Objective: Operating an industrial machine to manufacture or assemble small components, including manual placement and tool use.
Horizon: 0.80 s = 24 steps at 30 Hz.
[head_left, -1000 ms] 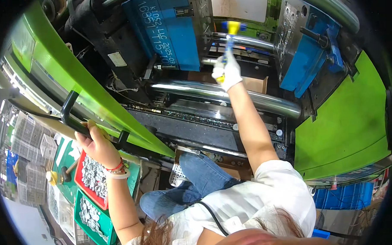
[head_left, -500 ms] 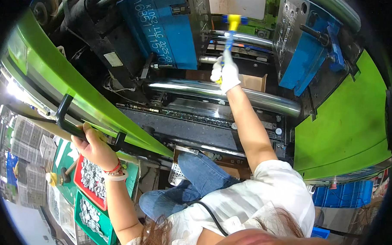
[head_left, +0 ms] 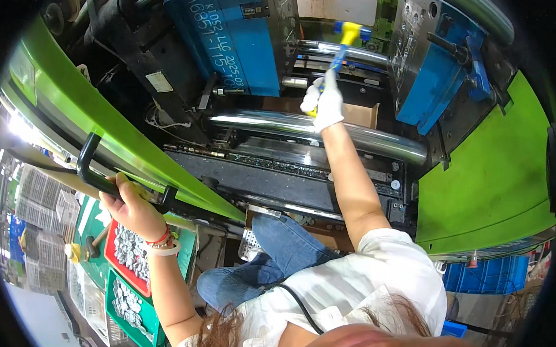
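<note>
My right hand, in a white glove, is closed round the yellow grip of a blue-and-yellow mallet. Its blurred head points away from me, in the gap between two metal mould halves. On the left of that gap stands the blue-backed mould half; the other mould half faces it on the right. My bare left hand wraps round the black handle of a green machine door. The glove and grip hide part of the mallet's handle.
A thick steel bar crosses beneath my right wrist. Behind it sits an open cardboard box. By my left forearm, a red tray and a green tray hold grey parts. A green panel stands at right.
The mallet's head has swung slightly to the right, with my right hand shifting a little the same way. My left hand stays on the door handle.
</note>
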Available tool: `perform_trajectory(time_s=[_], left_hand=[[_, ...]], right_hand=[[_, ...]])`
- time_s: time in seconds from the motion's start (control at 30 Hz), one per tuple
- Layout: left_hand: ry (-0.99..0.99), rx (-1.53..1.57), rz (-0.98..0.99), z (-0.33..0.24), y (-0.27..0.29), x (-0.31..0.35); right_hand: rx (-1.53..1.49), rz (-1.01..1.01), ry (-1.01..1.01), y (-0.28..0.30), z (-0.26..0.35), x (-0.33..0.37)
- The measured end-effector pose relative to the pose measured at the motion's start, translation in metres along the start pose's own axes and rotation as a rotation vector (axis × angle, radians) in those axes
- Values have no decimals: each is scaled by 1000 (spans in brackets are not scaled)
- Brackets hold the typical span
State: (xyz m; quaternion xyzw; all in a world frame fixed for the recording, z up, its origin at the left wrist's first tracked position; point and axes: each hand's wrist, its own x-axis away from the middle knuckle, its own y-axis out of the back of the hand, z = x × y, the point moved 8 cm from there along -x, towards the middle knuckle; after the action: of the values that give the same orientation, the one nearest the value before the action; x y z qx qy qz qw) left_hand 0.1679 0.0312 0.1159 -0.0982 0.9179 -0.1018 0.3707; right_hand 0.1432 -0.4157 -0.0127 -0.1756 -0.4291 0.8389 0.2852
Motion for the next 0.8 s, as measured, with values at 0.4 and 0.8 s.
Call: perform_trajectory(time_s=[0.4,0.8], left_hand=[[-3,10,10,-1,-1,-1],[-5,-9,-48,3,3,1]], right_hand=[[228,-34,-153,-11,-26,9],[-66,-16,-168,-47,-18,-66]])
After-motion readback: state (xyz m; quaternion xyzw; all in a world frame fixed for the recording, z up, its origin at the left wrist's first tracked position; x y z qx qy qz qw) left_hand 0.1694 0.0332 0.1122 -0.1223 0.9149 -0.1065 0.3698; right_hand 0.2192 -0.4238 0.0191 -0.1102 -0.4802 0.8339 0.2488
